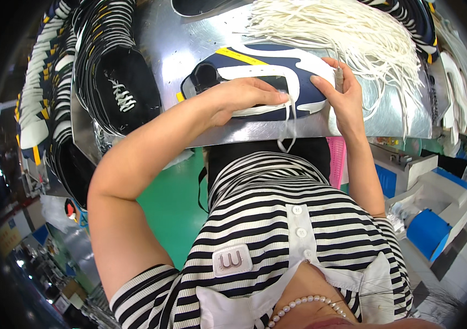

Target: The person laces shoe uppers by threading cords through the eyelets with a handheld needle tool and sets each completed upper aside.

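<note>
A flat navy and white shoe upper (308, 64) lies on the metal tabletop, with a yellow strip across its far side. My left hand (241, 94) is closed over the upper's lacing opening, thumb and fingertips pinching a white shoelace (292, 123). The lace hangs in a loop past the table's near edge. At the upper's right end, my right hand (346, 93) grips the rim, thumb on top. A slim metal tool (339, 80) sits against its fingers; its tip cannot be made out.
A heap of white laces (348, 33) covers the table's far right. Stacked black uppers (121, 88) stand on the left, with more stacks (38, 131) beyond them. Below on the right is a grey and blue machine (436, 203). The metal table edge (233, 136) runs before my body.
</note>
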### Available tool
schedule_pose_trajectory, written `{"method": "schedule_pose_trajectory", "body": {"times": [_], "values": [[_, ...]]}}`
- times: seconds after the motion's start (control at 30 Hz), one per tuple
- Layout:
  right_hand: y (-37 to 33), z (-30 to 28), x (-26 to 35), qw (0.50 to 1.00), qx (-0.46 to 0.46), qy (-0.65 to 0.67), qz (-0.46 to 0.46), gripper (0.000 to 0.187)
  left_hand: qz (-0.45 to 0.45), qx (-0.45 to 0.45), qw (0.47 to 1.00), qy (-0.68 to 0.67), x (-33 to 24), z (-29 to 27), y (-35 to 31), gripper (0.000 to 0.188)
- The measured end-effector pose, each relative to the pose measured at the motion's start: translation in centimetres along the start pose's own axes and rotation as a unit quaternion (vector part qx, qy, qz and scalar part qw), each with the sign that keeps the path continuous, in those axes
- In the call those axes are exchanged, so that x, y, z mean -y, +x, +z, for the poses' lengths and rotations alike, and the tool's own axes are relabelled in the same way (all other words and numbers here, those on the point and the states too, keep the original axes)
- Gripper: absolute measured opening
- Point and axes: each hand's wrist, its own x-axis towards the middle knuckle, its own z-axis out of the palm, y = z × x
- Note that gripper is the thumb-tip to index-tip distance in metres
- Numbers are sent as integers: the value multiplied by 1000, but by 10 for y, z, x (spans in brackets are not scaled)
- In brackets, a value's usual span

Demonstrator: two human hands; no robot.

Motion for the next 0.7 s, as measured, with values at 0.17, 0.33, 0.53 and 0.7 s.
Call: {"method": "schedule_pose_trajectory", "body": {"times": [0.17, 0.33, 0.53, 0.7], "values": [[-4, 4, 5, 996, 4, 1, 86, 43, 19, 71, 990, -123, 14, -2, 19, 16], [-4, 1, -5, 988, -9, 71, 139, 36, 272, -182, 934, 141, 19, -11, 31, 17], [0, -17, 3, 978, 54, -6, 203, 31, 302, -121, 941, 90, 16, -7, 35, 19], [-5, -17, 1, 975, 62, -14, 213, 32, 257, -70, 964, 19, 10, 1, 34, 17]]}}
